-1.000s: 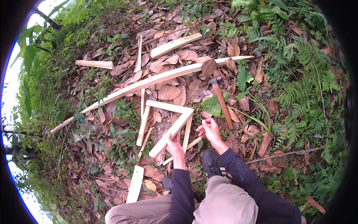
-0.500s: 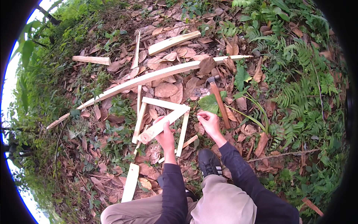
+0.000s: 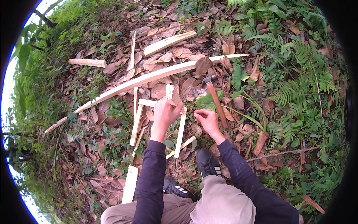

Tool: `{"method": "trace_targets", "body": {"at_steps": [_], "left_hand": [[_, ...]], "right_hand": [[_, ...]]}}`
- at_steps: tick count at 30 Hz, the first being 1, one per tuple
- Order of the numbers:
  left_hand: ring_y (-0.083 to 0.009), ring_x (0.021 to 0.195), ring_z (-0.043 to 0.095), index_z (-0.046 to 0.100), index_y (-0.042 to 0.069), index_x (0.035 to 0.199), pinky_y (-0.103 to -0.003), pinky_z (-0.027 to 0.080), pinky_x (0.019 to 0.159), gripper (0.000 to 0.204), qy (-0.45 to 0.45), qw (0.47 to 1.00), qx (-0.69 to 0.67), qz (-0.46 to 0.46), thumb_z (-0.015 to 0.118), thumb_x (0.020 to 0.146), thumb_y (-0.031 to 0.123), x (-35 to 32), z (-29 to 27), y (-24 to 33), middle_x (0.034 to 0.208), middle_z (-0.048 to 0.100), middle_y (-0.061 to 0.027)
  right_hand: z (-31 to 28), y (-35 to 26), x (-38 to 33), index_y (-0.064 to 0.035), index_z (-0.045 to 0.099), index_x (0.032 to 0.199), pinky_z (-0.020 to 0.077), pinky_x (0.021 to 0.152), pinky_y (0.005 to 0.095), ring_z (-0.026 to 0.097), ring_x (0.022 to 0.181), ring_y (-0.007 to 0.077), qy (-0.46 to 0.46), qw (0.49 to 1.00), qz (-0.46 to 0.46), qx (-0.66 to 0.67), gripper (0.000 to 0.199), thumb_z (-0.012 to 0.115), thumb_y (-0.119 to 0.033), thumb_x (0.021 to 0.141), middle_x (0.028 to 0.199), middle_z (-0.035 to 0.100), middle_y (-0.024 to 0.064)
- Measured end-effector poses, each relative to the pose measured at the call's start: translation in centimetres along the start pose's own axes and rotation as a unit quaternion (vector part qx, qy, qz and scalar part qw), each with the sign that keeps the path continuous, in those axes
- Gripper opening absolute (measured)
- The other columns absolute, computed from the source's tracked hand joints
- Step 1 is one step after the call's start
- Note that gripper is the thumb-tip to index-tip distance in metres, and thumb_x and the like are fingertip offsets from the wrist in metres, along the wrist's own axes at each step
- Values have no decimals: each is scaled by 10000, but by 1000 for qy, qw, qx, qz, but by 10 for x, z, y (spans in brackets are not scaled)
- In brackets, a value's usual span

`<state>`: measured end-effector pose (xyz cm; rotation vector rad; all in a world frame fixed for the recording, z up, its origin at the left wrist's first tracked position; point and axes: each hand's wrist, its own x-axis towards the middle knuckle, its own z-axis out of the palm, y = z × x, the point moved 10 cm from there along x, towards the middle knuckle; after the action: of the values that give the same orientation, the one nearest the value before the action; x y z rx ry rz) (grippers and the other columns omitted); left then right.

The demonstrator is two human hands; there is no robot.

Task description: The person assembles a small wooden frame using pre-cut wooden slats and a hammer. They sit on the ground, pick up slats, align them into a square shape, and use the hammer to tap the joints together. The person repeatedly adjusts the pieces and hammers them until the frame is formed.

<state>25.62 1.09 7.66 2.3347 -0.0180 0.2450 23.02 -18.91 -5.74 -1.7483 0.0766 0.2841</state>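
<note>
My left hand [image 3: 164, 114] is wrapped round a short wooden board, whose pale upper end [image 3: 170, 90] shows past my fingers; the hand hides the rest. Under that hand lies a U-shaped frame of wooden strips, with a crosspiece [image 3: 146, 102], a left strip [image 3: 136, 126] and a right strip [image 3: 180, 132]. Just right of the frame, my right hand [image 3: 209, 121] has thumb and forefinger pinched together. Whatever they may hold is too small to make out. A claw hammer [image 3: 216, 100] with a brown wooden handle lies on the leaves beyond the right hand.
A long split pole [image 3: 149, 76] crosses the ground beyond the frame. Farther off lie a thick split piece [image 3: 169, 43] and a shorter one [image 3: 87, 62]. A flat board [image 3: 129, 183] rests near my left knee. Dry leaves and ferns [image 3: 298, 87] surround everything.
My left hand has moved farther away and turned, tilting the board from lying slantwise over the frame to pointing its end up and away. My right hand stays pinched, nearly in place.
</note>
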Motion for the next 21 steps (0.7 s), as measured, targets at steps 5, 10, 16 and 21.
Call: {"method": "trace_targets", "body": {"at_steps": [5, 10, 16, 21], "left_hand": [[-359, 726, 664, 647, 21, 823, -416, 535, 673, 115, 27, 998, 0, 55, 657, 760, 117, 3, -4, 16, 788, 674, -184], [-228, 892, 675, 552, 15, 909, -347, 521, 806, 171, 31, 900, -433, -46, 592, 747, -16, 9, 22, -6, 874, 651, -104], [-87, 680, 466, 537, 22, 807, -252, 392, 625, 87, 113, 896, -425, -71, 604, 787, -30, 5, 22, -12, 737, 509, 5], [-91, 635, 452, 529, 22, 785, -254, 383, 588, 111, 74, 892, -441, -69, 629, 747, -7, 1, 36, -20, 699, 498, 9]], "right_hand": [[0, -4, -3, -10, 754, 958, 539, 669, 254, 694, 723, 118, 22, 999, -17, -43, 130, 745, -71, 843, 867, 739, 70], [10, -6, -4, -17, 756, 946, 539, 683, 261, 691, 741, 131, 21, 998, -30, -54, 128, 752, -86, 838, 861, 728, 72], [9, -6, -4, -1, 747, 955, 544, 691, 268, 697, 745, 146, 20, 998, -37, -47, 142, 750, -89, 844, 877, 726, 82], [5, -7, -1, 5, 743, 971, 545, 698, 270, 701, 760, 154, 36, 997, -44, -43, 147, 740, -85, 854, 875, 724, 87]]}}
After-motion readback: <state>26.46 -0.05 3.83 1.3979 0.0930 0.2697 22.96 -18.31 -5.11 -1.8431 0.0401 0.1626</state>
